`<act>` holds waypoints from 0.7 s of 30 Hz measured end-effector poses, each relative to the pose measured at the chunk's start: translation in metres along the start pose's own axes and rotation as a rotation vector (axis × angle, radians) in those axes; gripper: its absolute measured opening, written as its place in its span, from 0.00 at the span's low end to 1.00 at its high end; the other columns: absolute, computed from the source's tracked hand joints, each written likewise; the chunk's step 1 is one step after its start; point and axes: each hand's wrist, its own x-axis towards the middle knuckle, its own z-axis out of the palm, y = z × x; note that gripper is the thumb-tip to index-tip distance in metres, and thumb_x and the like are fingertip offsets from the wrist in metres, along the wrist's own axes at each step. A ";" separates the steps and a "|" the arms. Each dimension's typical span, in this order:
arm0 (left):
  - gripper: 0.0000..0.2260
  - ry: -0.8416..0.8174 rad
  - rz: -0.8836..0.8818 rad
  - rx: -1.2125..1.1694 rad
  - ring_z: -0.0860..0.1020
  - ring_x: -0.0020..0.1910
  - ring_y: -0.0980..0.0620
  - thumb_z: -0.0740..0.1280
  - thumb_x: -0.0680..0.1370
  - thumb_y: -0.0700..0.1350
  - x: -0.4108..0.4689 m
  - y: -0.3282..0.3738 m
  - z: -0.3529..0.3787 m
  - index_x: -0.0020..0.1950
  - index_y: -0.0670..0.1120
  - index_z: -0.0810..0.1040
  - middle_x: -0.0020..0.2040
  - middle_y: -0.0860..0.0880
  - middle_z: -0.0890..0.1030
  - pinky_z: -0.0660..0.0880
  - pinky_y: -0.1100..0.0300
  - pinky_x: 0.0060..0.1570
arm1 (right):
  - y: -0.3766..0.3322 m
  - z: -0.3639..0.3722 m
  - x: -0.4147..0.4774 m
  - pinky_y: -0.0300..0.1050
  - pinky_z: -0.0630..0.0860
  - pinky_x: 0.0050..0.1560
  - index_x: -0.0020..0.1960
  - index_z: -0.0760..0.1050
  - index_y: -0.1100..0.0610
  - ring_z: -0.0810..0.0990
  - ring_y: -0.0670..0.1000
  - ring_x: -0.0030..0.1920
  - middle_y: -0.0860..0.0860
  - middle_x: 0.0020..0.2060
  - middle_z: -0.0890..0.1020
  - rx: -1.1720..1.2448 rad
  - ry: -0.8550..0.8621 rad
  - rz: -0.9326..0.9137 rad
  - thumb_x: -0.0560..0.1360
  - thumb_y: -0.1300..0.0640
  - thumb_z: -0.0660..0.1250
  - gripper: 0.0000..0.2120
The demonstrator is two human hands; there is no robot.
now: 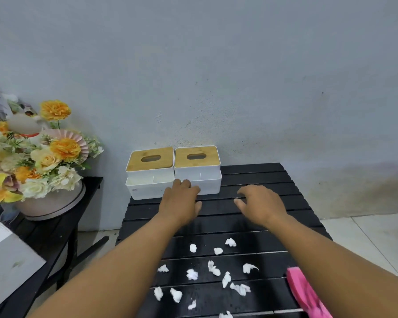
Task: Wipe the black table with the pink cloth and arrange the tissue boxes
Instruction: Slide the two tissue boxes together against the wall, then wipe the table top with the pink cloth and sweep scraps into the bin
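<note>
Two white tissue boxes with bamboo lids stand side by side at the far left of the black slatted table [257, 177], the left box [150, 173] and the right box [197, 167] touching. My left hand [182, 200] reaches to the front of the boxes, its fingertips at the seam between them, holding nothing. My right hand [260, 203] hovers over the table right of the boxes, fingers spread and empty. The pink cloth [306, 294] lies at the table's near right edge, partly under my right forearm. Several white tissue scraps [214, 268] litter the near half.
A bouquet of orange and cream flowers in a pale pot [41, 171] stands on a second dark table [90, 187] to the left. A grey board [7, 262] lies at the near left. The grey wall is right behind the boxes; tiled floor lies to the right.
</note>
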 end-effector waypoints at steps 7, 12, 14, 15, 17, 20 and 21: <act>0.18 -0.112 0.081 -0.105 0.68 0.64 0.44 0.62 0.80 0.55 -0.048 0.059 -0.009 0.69 0.52 0.73 0.63 0.48 0.74 0.72 0.49 0.58 | 0.041 -0.021 -0.084 0.48 0.77 0.49 0.56 0.78 0.48 0.80 0.52 0.52 0.46 0.52 0.83 -0.016 -0.068 0.081 0.76 0.41 0.62 0.15; 0.19 -0.133 0.113 -0.151 0.69 0.64 0.45 0.61 0.79 0.57 -0.083 0.095 -0.005 0.68 0.53 0.74 0.63 0.49 0.75 0.71 0.49 0.59 | 0.064 -0.019 -0.139 0.49 0.78 0.53 0.58 0.78 0.48 0.80 0.51 0.54 0.46 0.55 0.81 0.016 -0.136 0.180 0.75 0.40 0.63 0.18; 0.19 -0.131 0.115 -0.169 0.69 0.64 0.46 0.61 0.79 0.57 -0.094 0.107 -0.002 0.68 0.54 0.74 0.62 0.50 0.75 0.71 0.49 0.59 | 0.069 -0.018 -0.157 0.50 0.77 0.56 0.64 0.75 0.47 0.77 0.52 0.60 0.47 0.61 0.78 0.018 -0.135 0.224 0.75 0.39 0.62 0.21; 0.19 -0.131 0.118 -0.174 0.69 0.64 0.46 0.62 0.79 0.57 -0.100 0.112 0.000 0.68 0.54 0.73 0.62 0.50 0.75 0.71 0.49 0.59 | 0.070 -0.017 -0.165 0.50 0.76 0.56 0.66 0.74 0.47 0.75 0.53 0.62 0.48 0.63 0.77 0.015 -0.140 0.246 0.75 0.39 0.62 0.22; 0.19 -0.139 0.127 -0.174 0.69 0.64 0.46 0.62 0.79 0.57 -0.109 0.121 0.003 0.69 0.54 0.73 0.63 0.50 0.75 0.71 0.50 0.60 | 0.071 -0.012 -0.181 0.51 0.74 0.59 0.70 0.69 0.47 0.70 0.55 0.67 0.50 0.68 0.72 -0.004 -0.167 0.285 0.75 0.39 0.61 0.25; 0.21 -0.155 0.139 -0.162 0.68 0.65 0.46 0.61 0.79 0.58 -0.117 0.132 0.009 0.71 0.54 0.71 0.65 0.50 0.74 0.70 0.49 0.61 | 0.070 -0.001 -0.199 0.56 0.69 0.65 0.76 0.58 0.45 0.61 0.58 0.73 0.54 0.76 0.58 0.014 -0.238 0.357 0.74 0.34 0.61 0.34; 0.21 -0.159 0.140 -0.159 0.68 0.66 0.46 0.61 0.79 0.58 -0.119 0.135 0.010 0.71 0.54 0.71 0.65 0.50 0.74 0.70 0.49 0.61 | 0.071 0.003 -0.204 0.56 0.69 0.65 0.76 0.56 0.44 0.60 0.59 0.73 0.54 0.77 0.55 0.025 -0.255 0.374 0.73 0.33 0.61 0.36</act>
